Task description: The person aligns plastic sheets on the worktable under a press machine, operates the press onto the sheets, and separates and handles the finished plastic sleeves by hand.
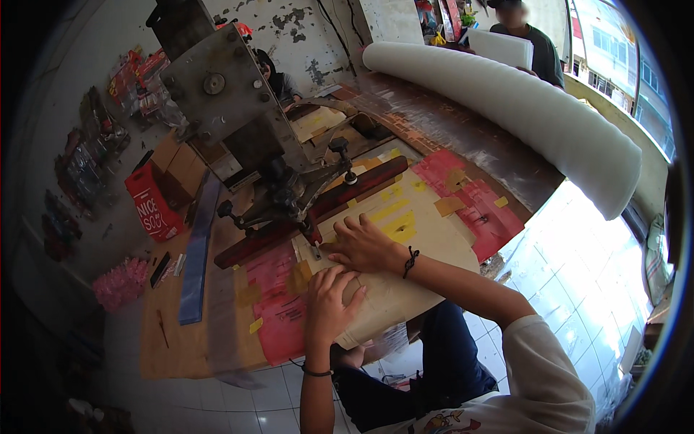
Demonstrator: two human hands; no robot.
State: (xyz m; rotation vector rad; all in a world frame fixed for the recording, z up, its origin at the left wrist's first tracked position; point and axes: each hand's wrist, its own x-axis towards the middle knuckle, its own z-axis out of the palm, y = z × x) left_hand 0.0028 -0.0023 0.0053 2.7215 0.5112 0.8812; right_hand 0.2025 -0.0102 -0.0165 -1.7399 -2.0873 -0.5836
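Small packaging workshop: heavy metal press/sealing machine (238,123) on taped-up wooden surface (173,347), big white foam roll (520,101), cardboard boxes (177,170), packaged goods hung on peeling wall (87,166), tiled floor (578,267), other workers at back.

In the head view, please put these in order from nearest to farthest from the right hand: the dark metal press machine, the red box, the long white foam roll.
From the right hand:
1. Dark metal press machine, just ahead of the fingers.
2. Red box, far left on the bench.
3. Long white foam roll, at the far right edge of the bench.
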